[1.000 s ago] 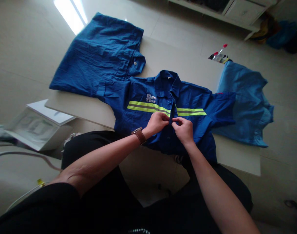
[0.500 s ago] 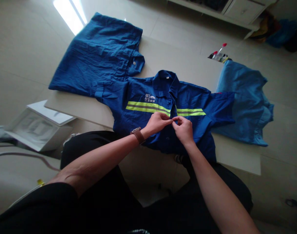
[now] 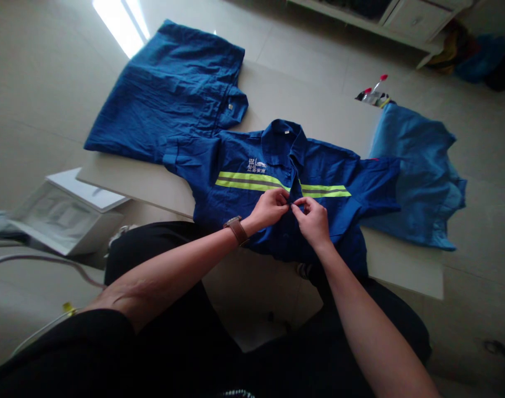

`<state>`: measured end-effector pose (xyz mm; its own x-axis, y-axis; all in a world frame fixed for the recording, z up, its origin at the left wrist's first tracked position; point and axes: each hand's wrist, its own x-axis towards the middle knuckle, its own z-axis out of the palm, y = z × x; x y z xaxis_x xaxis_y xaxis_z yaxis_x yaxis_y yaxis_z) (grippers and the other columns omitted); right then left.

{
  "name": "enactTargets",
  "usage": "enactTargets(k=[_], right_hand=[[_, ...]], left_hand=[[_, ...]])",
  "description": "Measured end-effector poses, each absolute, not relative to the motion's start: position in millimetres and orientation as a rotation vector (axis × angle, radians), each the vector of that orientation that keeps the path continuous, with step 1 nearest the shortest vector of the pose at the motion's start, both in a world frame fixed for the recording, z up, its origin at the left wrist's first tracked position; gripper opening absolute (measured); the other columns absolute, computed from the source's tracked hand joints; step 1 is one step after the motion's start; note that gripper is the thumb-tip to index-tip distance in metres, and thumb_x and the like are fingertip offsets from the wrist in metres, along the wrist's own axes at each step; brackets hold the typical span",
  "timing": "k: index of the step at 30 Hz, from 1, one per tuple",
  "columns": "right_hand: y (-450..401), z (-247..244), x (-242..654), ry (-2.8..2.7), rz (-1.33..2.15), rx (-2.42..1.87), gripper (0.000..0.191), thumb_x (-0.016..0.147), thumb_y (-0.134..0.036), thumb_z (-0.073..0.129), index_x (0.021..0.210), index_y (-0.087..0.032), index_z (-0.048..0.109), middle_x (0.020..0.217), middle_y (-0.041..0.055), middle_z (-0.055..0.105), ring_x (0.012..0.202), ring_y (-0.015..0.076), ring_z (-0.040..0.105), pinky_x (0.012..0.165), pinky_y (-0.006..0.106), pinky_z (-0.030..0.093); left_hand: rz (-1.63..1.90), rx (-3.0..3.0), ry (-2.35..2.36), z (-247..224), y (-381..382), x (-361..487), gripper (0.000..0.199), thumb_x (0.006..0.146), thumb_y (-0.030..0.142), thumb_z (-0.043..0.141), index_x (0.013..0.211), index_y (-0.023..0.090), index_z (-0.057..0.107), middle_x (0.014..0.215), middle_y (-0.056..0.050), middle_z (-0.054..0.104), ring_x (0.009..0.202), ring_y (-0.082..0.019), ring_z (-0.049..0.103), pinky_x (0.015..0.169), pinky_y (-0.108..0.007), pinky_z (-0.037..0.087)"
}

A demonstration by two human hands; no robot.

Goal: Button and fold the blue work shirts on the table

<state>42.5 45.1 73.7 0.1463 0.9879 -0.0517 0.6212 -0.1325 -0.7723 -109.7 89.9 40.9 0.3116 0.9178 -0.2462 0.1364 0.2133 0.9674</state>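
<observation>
A dark blue short-sleeved shirt (image 3: 240, 208) with yellow-green reflective stripes and a white chest logo lies face up, its collar away from me. At its front opening, just below the stripe, my left hand (image 3: 271, 207) pinches one edge of the fabric. Close beside it on the right, my right hand (image 3: 310, 219) pinches the front edge too, the fingertips of both hands nearly touching. Any button between them is too small to make out. A brown watch (image 3: 236, 230) is on my left wrist.
The pale board (image 3: 410, 265) bears the shirt, a blue garment (image 3: 165, 88) at the left and a lighter blue garment (image 3: 422, 177) at the right. Bottles with red caps (image 3: 377, 91) stand behind. A white box (image 3: 66, 213) sits at the lower left, a white cabinet (image 3: 416, 22) at the back.
My left fingers have drawn slightly back and curled more, leaving a small gap with fabric showing between the hands. My right hand has hardly moved.
</observation>
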Motion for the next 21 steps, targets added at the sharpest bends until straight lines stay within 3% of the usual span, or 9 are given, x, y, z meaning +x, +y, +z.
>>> enactTargets(k=[7, 12, 16, 21], right_hand=[[50.9, 55.7, 46.6, -1.297, 1.025, -1.781, 0.027, 0.08, -0.049, 0.064, 0.081, -0.023, 0.06, 0.06, -0.0048, 0.049, 0.057, 0.0142, 0.043, 0.057, 0.028, 0.033], [56.1, 47.0, 49.3, -1.121, 1.221, -1.781, 0.031, 0.07, -0.049, 0.071, 0.069, -0.022, 0.056, 0.063, -0.0022, 0.057, 0.063, 0.0152, 0.05, 0.064, 0.028, 0.04], [52.2, 52.5, 52.1, -1.364, 0.934, -1.862, 0.021, 0.076, -0.04, 0.066, 0.07, -0.023, 0.057, 0.067, -0.0011, 0.058, 0.066, 0.0171, 0.052, 0.068, 0.031, 0.042], [47.0, 58.0, 50.1, -1.682, 0.628, -1.837, 0.006, 0.078, -0.024, 0.06, 0.082, -0.023, 0.063, 0.094, 0.007, 0.066, 0.086, 0.0229, 0.061, 0.084, 0.036, 0.049]], left_hand=[[0.712, 1.367, 1.114, 54.0, 89.0, -113.2, 0.025, 0.075, 0.005, 0.067, 0.097, 0.016, 0.066, 0.072, 0.003, 0.064, 0.066, -0.01, 0.06, 0.061, -0.019, 0.041], [0.593, 1.654, 1.155, 64.2, 84.1, -115.6, 0.024, 0.076, 0.001, 0.063, 0.095, 0.015, 0.069, 0.078, -0.001, 0.07, 0.072, -0.013, 0.063, 0.067, -0.023, 0.046], [0.478, 1.772, 1.134, 66.6, 81.7, -117.1, 0.025, 0.075, 0.001, 0.06, 0.091, 0.014, 0.073, 0.08, -0.003, 0.074, 0.073, -0.016, 0.065, 0.068, -0.025, 0.047], [0.341, 1.688, 1.053, 64.3, 80.4, -118.9, 0.021, 0.069, 0.0, 0.061, 0.079, 0.014, 0.072, 0.071, -0.003, 0.073, 0.07, -0.017, 0.068, 0.06, -0.024, 0.043]])
